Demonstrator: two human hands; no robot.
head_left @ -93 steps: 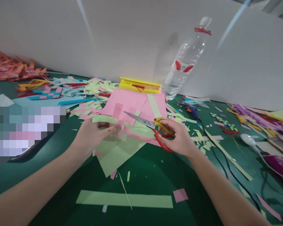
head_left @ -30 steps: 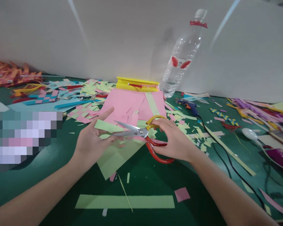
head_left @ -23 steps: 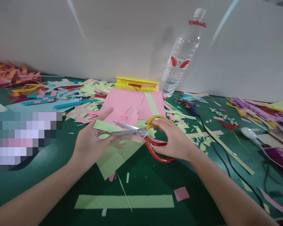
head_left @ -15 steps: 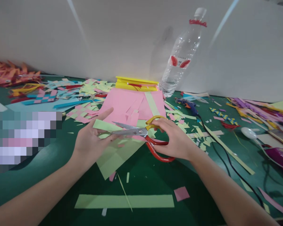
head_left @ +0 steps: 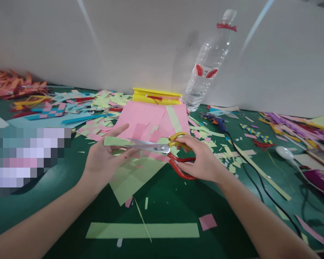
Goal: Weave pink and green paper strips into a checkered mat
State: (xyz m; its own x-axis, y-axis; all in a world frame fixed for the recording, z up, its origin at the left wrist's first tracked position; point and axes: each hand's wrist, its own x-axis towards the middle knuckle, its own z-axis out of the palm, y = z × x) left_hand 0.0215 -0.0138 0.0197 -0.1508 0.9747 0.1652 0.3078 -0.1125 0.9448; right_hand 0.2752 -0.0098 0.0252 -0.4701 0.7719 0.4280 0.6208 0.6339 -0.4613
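My right hand grips scissors with one yellow and one red handle loop. Their blades point left and lie nearly together along a short light-green paper strip. That strip is pinched in the fingers of my left hand, with the index finger stretched out behind it. Below the hands lies a larger light-green paper sheet, partly over pink paper. Nearer to me, a long green paper strip rests flat, with a pink paper square to its right.
A clear plastic bottle leans at the wall, right of a yellow folded piece. At right lie a blue glue gun with a black cord and a white spoon. Paper scraps cover the left back.
The scissor blades have come closer together, and the handle loops with them. The green strip in my left hand now looks flatter. Small pink and green pieces have shifted on the pink paper.
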